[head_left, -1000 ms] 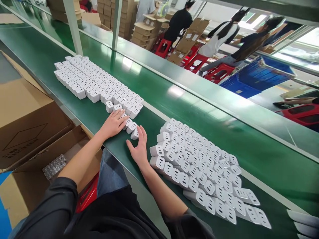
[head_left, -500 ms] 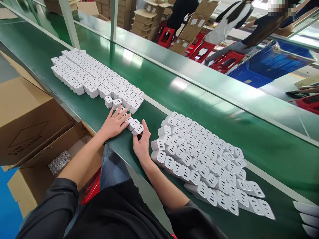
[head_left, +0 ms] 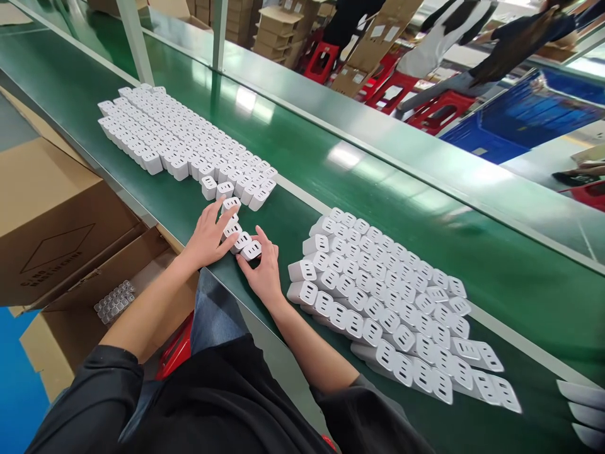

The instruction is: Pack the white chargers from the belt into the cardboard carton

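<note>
A short row of white USB chargers (head_left: 242,240), port ends up, stands between my two hands on the green belt. My left hand (head_left: 205,234) bends its fingers and thumb over the row's near side and top, partly hiding several chargers. At the row's right end, my right hand (head_left: 263,268) has thumb and fingers around the last charger (head_left: 251,250). One charger (head_left: 231,203) shows just beyond my left fingertips. Behind it lies a large block of the same chargers (head_left: 179,135), with a second block (head_left: 378,284) right of my right hand.
An open cardboard box (head_left: 61,214) is at the left, with small clear pieces (head_left: 115,301) inside. Metal posts (head_left: 218,34) rise from the line's far side. Beyond are people, red stools (head_left: 442,112) and a blue bin (head_left: 515,116). More white items (head_left: 586,413) sit at the right edge.
Both hands have drawn the short row slightly toward me and to the left. Its right part now sits closer to the belt's near edge, and my left fingers are more bent.
</note>
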`<state>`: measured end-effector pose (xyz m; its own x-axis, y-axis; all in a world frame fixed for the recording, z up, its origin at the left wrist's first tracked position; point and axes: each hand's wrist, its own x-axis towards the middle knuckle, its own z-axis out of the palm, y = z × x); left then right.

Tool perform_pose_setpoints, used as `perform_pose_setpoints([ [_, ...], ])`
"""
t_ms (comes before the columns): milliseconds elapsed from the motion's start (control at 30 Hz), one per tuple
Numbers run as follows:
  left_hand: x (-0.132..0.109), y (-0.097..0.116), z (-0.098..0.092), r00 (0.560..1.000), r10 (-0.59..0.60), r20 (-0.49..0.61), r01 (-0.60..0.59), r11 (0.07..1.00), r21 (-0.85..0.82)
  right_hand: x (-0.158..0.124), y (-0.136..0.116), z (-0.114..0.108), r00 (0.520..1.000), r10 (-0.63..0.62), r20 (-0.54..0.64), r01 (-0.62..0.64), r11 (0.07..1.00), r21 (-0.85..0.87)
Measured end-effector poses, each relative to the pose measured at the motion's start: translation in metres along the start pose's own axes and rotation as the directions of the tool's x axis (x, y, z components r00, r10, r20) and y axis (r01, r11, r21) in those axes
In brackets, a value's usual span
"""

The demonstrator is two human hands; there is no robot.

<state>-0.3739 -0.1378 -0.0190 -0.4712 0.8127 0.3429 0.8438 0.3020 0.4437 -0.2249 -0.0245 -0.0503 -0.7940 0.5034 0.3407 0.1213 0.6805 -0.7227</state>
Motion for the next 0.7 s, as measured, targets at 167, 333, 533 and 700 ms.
perform_pose_setpoints([
  [167,-0.008,0.004,0.006,0.998,0.029,0.054,-0.026,0.999,-0.044,-0.001,0.001,0.002,1.0,-0.023,0.006,0.023,1.0,0.001],
  [333,-0.017,0.015,0.012,0.999,-0.004,0.05,0.008,0.998,-0.066,-0.004,0.003,0.004,0.999,0.014,0.042,-0.015,1.0,0.013],
  [533,-0.016,0.029,0.02,0.992,-0.111,0.057,0.115,0.99,-0.081,-0.005,0.004,0.005,0.999,-0.01,0.038,0.009,1.0,0.003],
  [700,-0.009,0.035,0.026,0.987,-0.159,0.012,0.159,0.979,-0.128,-0.005,0.007,0.005,0.998,-0.032,0.05,0.032,0.999,-0.002],
])
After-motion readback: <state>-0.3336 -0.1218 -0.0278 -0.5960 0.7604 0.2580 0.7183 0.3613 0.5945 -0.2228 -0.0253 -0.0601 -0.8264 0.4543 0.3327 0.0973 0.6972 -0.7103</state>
